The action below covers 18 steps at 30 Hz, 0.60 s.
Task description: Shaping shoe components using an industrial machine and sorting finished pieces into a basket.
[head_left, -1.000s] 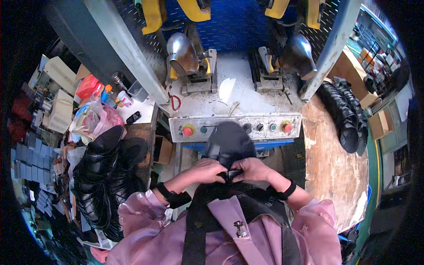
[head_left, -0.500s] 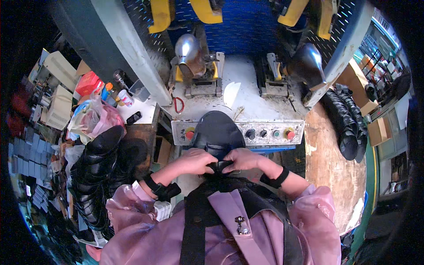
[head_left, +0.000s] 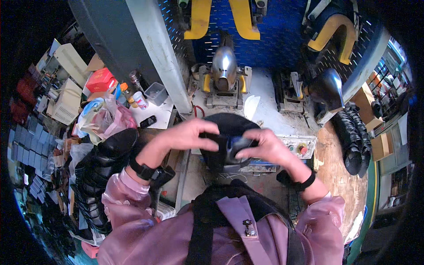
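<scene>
Workshop w/ cluttered machine bench (head_left: 269, 117)

Black shoe upper (head_left: 226, 140), shiny silver metal form (head_left: 224, 67), yellow brackets (head_left: 221, 17) on blue perforated panel (head_left: 274, 39), mauve sleeves (head_left: 128, 207).

Your left hand (head_left: 187, 137) and right hand (head_left: 265, 148) meet at the centre, both gripping the shoe upper (head_left: 227, 141) between them. At twelve o'clock from it, on the machine table (head_left: 269, 112), stands the metal last (head_left: 224, 66); a second last (head_left: 329, 88) sits at two o'clock. The control panel (head_left: 298, 148) lies at three o'clock, just beside your right hand. A row of boots (head_left: 99, 172) lies at nine o'clock, more boots (head_left: 353, 137) at three o'clock, well apart.
</scene>
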### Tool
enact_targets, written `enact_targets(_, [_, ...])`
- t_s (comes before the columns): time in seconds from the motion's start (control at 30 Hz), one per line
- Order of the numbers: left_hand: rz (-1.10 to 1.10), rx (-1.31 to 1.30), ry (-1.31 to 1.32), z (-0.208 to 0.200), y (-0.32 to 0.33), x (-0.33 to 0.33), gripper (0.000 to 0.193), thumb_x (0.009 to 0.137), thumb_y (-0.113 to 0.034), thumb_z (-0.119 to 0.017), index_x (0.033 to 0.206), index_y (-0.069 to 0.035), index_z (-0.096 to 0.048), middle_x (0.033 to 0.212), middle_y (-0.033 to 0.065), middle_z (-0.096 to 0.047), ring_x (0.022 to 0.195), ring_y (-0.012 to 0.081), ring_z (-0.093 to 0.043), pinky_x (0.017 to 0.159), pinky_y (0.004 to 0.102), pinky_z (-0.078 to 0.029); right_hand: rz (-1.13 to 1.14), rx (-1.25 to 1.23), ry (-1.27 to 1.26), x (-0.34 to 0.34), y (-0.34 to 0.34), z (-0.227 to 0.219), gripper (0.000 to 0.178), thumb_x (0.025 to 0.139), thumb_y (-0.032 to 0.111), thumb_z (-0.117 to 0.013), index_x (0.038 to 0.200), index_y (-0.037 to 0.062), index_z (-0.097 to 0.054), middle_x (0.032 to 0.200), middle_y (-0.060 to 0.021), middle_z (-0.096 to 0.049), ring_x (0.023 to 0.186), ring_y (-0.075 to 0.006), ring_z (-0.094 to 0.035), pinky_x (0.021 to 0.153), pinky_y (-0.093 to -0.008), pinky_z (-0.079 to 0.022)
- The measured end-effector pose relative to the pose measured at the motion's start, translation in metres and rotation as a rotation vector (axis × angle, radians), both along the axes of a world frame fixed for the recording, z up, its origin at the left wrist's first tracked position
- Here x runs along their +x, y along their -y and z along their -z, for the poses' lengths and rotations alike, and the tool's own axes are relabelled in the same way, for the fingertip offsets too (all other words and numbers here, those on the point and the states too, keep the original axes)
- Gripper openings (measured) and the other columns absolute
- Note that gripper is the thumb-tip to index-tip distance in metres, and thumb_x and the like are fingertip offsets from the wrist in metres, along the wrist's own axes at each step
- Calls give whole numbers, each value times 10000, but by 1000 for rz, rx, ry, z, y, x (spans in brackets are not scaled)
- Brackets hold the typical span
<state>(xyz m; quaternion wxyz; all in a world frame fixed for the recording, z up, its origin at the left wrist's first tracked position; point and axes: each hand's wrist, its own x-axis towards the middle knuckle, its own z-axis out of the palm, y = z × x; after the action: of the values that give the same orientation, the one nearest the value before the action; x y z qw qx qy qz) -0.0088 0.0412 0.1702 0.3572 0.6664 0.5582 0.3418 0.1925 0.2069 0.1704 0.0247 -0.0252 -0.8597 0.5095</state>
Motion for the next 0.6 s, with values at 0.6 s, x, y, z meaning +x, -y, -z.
enact_targets(0.6, [-835, 278, 972, -40, -118, -94, 141, 879, -114, -503, 837, -51, -622, 656, 31, -589, 497, 100, -508, 410, 210, -398, 397, -1211, -206, -167, -86, -46, 263, 874, 283, -589, 945, 35, -644, 890, -83, -670, 710, -185, -628, 676, -333, -523])
